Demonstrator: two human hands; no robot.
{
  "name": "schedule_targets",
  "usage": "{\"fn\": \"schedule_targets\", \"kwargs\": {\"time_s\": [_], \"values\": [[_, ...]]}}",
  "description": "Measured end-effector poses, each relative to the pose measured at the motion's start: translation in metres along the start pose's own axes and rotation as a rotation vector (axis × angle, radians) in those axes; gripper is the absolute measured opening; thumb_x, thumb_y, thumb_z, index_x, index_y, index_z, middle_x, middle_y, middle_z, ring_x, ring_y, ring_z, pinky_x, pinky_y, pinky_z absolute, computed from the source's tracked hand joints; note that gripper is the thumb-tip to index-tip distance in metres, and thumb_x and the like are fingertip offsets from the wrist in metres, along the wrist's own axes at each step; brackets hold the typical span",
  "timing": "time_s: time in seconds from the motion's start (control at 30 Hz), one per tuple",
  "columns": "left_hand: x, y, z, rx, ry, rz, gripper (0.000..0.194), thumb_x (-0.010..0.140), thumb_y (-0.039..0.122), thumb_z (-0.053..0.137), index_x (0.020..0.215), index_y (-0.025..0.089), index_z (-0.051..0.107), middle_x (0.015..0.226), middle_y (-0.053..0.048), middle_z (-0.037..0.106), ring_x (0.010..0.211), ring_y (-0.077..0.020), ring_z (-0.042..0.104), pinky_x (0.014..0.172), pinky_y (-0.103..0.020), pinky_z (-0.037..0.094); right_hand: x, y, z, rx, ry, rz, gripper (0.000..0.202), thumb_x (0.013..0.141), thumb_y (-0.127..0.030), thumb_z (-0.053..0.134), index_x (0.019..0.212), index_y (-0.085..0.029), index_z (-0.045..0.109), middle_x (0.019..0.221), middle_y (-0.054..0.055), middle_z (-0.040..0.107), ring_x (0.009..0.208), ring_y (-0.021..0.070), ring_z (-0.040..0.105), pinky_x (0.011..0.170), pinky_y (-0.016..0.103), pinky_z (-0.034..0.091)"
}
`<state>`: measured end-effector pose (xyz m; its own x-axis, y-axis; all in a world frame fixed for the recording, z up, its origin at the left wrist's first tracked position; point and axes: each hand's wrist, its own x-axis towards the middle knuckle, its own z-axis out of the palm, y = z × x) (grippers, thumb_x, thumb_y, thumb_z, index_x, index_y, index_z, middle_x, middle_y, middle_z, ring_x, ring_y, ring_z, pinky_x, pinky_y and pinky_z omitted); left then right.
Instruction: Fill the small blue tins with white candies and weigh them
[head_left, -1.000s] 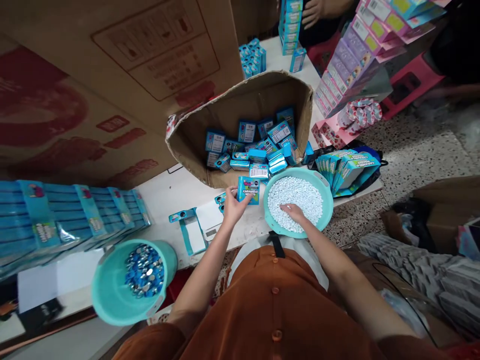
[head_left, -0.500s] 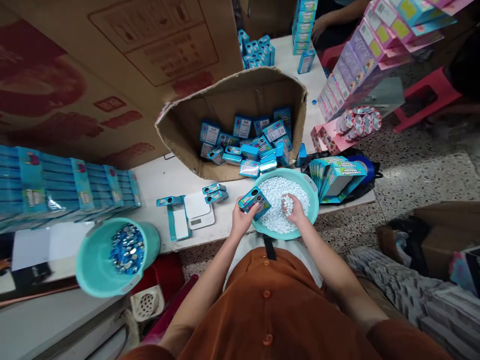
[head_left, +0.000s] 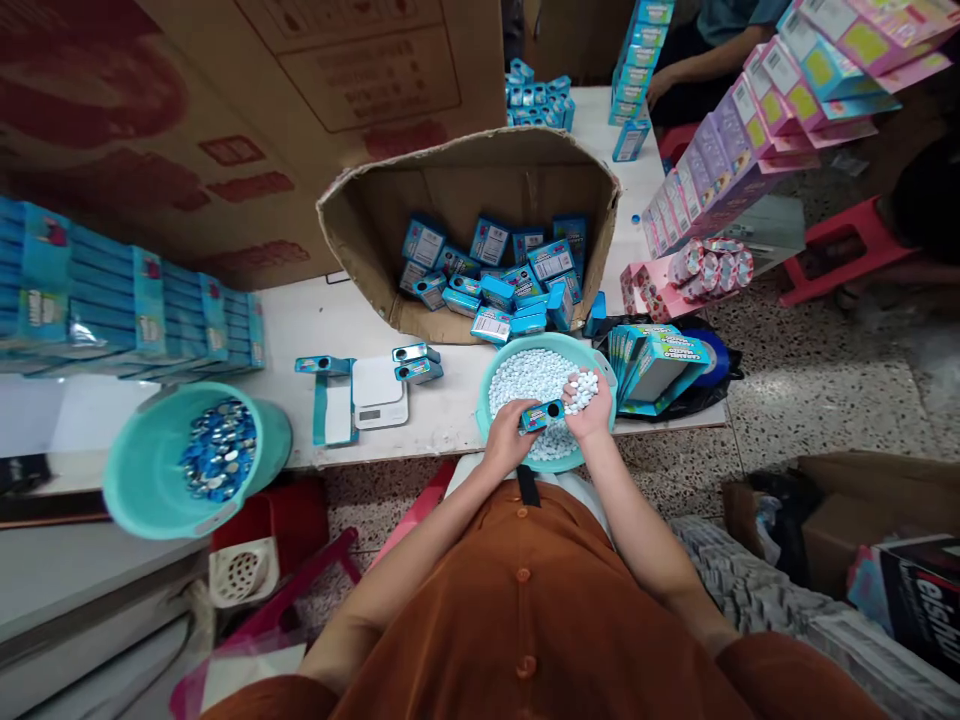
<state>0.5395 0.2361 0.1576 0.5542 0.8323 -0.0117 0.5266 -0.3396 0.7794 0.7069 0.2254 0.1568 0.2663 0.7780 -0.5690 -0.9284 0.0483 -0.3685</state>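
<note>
My left hand (head_left: 510, 436) grips a small blue candy box (head_left: 541, 415) above the basin, its round dark hole facing right. Beside it, my right hand (head_left: 594, 408) is cupped palm up around a heap of small white candies (head_left: 580, 391). Under both hands sits a turquoise basin (head_left: 483, 405) holding many loose white candies (head_left: 525, 378). Behind the basin, a cut-open cardboard carton (head_left: 442, 160) contains several blue boxes (head_left: 492, 241) lying in a jumble. A white digital scale (head_left: 379, 392) stands to the left, with two small blue boxes (head_left: 417, 366) next to it.
At left, a turquoise bucket (head_left: 124, 470) holds blue and silver pieces, below wrapped stacks of blue boxes (head_left: 161, 310). Blue display trays (head_left: 660, 370) lean right of the basin. Pink and purple boxes (head_left: 720, 150) are stacked behind. Another person's arm (head_left: 705, 62) shows at the back.
My right hand has come up from the candies with a handful, turning palm up. The left hand has brought the box toward it and tilted it. The view has shifted slightly.
</note>
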Motion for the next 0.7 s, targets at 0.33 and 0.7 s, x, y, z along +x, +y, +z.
{"fn": "schedule_targets", "kwargs": {"time_s": [0.33,0.7], "values": [[0.003,0.016,-0.001,0.052,-0.024,-0.022,0.042,0.072,0.016,0.062,0.112,0.023,0.057,0.11,-0.005,0.062,0.105,-0.0224,0.056,0.092,-0.037,0.044,-0.013,0.01,0.012,-0.249,0.082,-0.193,0.025,0.076,-0.043,0.054,0.068,-0.019,0.051,0.064,-0.003,0.055,0.053,0.0077,0.05,0.051,0.02,0.042],[0.006,0.016,0.001,0.044,-0.033,-0.048,0.044,0.07,0.015,0.063,0.113,0.024,0.058,0.109,-0.005,0.063,0.105,-0.0225,0.057,0.092,-0.037,0.045,-0.011,0.012,0.014,-0.33,0.146,-0.288,0.027,0.078,-0.045,0.051,0.066,-0.021,0.049,0.058,-0.004,0.049,0.05,0.0082,0.047,0.048,0.021,0.04]]}}
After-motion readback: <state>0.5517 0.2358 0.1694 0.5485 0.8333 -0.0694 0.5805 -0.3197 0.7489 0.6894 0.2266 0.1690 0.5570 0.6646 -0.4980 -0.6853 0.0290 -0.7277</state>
